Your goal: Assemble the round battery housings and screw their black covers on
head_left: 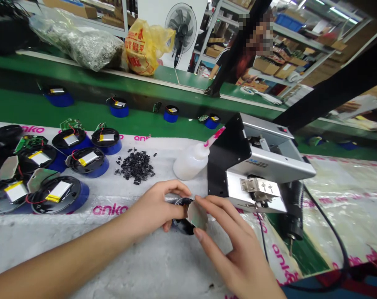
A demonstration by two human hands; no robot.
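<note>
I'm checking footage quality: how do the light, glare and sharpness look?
Head view: bright streak at the ceiling light; pale sheen on the plastic sheet at right; left hand and right hand fairly clear; upper-right shelves tilted and soft; pixelation over part of the co-worker.

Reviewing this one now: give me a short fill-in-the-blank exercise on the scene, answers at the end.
1. While the left hand is at the round case, the thin plate is pinched by the ____ hand.
2. The small loose parts heaped left of the squeeze bottle are ____ in colour.
3. The pink word printed on the sheet reads "____".
4. The bag beside the fan is ____.

Missing words: right; black; anko; yellow.
</note>
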